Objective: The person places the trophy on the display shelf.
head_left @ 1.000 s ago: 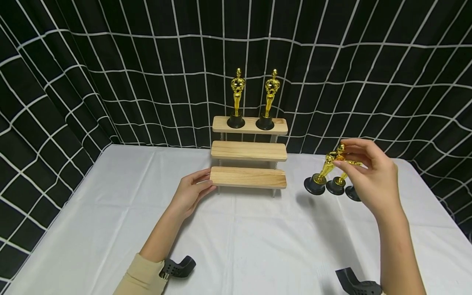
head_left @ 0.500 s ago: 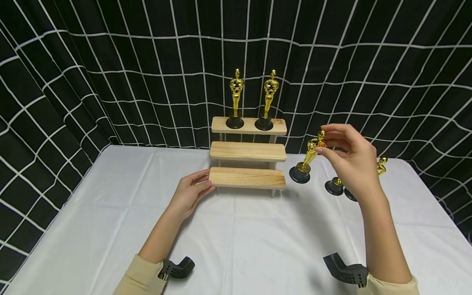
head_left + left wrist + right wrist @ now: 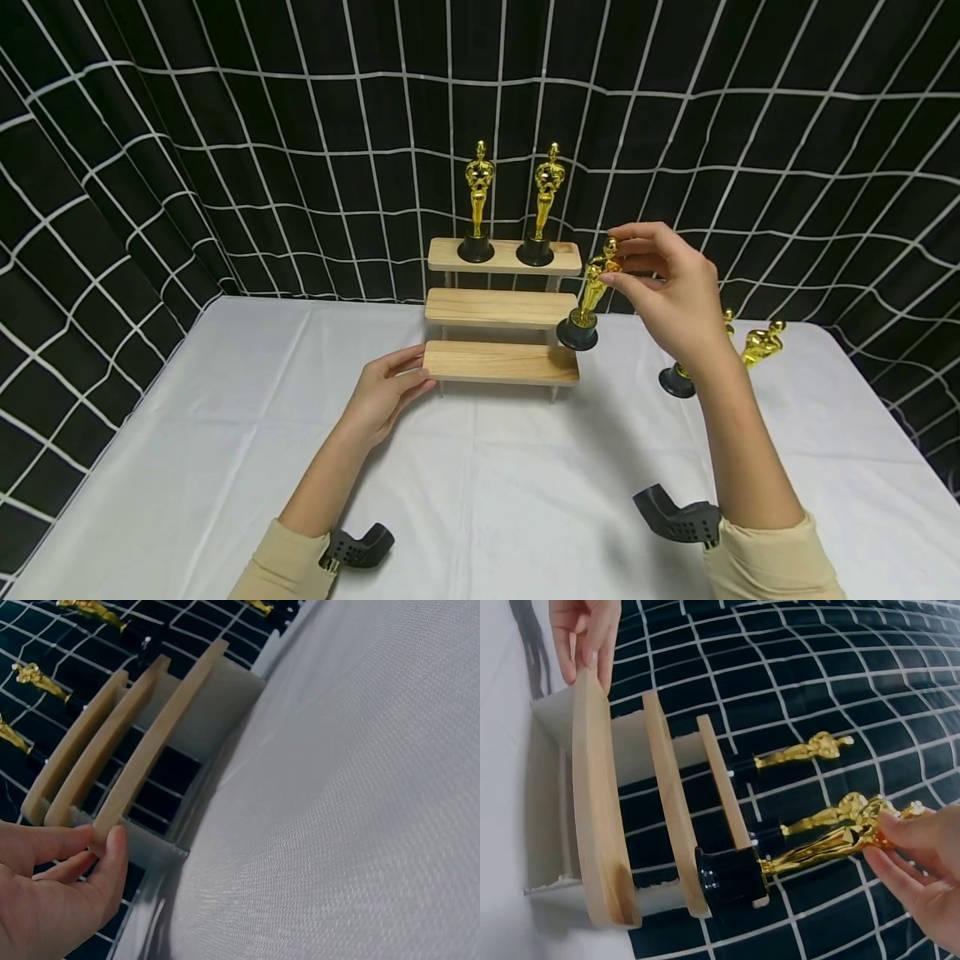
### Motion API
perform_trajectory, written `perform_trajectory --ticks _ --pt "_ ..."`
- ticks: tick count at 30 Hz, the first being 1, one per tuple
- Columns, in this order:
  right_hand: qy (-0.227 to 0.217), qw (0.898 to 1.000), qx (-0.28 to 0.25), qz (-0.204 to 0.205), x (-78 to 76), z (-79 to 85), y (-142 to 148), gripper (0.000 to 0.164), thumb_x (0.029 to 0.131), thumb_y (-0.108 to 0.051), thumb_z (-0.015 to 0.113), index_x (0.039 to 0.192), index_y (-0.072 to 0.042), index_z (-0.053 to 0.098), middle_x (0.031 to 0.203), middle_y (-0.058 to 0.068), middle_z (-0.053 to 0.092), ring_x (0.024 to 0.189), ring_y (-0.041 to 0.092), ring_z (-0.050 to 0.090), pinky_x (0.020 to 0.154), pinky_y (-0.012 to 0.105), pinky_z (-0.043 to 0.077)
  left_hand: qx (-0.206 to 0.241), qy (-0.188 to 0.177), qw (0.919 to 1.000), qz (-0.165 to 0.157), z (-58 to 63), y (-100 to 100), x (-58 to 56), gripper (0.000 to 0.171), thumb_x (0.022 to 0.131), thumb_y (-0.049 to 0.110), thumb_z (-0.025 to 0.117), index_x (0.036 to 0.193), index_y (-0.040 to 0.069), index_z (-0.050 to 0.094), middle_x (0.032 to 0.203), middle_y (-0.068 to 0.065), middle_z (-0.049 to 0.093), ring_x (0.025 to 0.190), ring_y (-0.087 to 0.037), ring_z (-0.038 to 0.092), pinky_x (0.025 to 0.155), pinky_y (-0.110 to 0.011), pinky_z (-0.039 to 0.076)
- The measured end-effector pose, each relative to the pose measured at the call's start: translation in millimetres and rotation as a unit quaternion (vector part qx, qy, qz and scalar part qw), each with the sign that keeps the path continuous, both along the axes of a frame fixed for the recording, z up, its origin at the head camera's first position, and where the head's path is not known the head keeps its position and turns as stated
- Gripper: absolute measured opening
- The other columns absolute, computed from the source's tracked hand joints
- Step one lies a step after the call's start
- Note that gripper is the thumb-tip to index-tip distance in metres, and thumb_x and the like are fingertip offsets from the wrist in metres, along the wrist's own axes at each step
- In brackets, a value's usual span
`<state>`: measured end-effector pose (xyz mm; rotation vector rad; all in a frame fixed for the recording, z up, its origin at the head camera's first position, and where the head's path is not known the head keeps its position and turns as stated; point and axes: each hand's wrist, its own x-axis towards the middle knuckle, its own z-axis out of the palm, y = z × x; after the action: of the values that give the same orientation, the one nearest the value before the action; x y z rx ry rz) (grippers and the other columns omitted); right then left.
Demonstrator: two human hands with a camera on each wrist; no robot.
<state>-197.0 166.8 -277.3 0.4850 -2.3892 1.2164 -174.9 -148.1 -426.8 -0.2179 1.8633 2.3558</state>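
My right hand (image 3: 667,287) pinches a gold figure trophy (image 3: 592,287) by its upper body. The trophy tilts, its black base (image 3: 577,332) overlapping the right end of the middle shelf in the head view. At the left, my left hand (image 3: 386,392) pinches the end of the lowest board of a three-step wooden display stand (image 3: 501,362); the left wrist view shows thumb and fingers at that board's end (image 3: 112,821). Two matching trophies, one on the left (image 3: 478,200) and one on the right (image 3: 545,204), stand upright on the top shelf.
Two more gold trophies, one with its base showing (image 3: 677,382) and one leaning (image 3: 763,342), are at the right of the white-covered table (image 3: 480,500), partly hidden behind my right forearm. A black curtain with white grid lines (image 3: 300,183) hangs behind the table.
My right hand has carried the trophy leftward and up from beside the other trophies to the stand's right end. The left hand has kept its hold on the lowest board.
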Motion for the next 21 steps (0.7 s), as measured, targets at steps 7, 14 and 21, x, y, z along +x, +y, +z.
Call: perform_trajectory --ticks 7,14,21 --pt "-0.01 1.0 -0.008 0.024 -11.0 3.3 -15 0.046 0.093 0.005 0.077 0.136 -0.002 0.063 0.123 0.02 0.069 0.111 0.03 0.068 0.085 0.001 0.053 -0.002 0.001 1.0 -0.003 0.3 0 0.8 0.05 0.103 -0.014 0.052 0.152 -0.011 0.046 0.147 -0.03 0.049 0.118 -0.025 0.063 0.1 -0.022 0.062" --pt "-0.013 0.999 -0.007 0.045 -19.4 9.6 -35 0.042 0.094 0.006 0.076 0.133 -0.001 0.064 0.121 0.019 0.07 0.111 0.031 0.07 0.084 0.004 0.056 -0.004 0.003 1.0 -0.002 0.1 0 1.3 0.05 0.103 -0.014 0.052 0.152 -0.012 0.046 0.146 -0.03 0.049 0.116 -0.024 0.064 0.099 -0.021 0.062" --pt "-0.001 0.998 0.0 0.059 -30.3 11.0 -52 0.04 0.095 0.003 0.076 0.133 -0.001 0.064 0.12 0.019 0.071 0.109 0.032 0.071 0.086 0.019 0.061 -0.005 0.002 1.0 -0.003 -0.4 -1 0.6 0.05 0.103 -0.014 0.052 0.152 -0.011 0.046 0.146 -0.029 0.049 0.115 -0.023 0.064 0.099 -0.021 0.062"
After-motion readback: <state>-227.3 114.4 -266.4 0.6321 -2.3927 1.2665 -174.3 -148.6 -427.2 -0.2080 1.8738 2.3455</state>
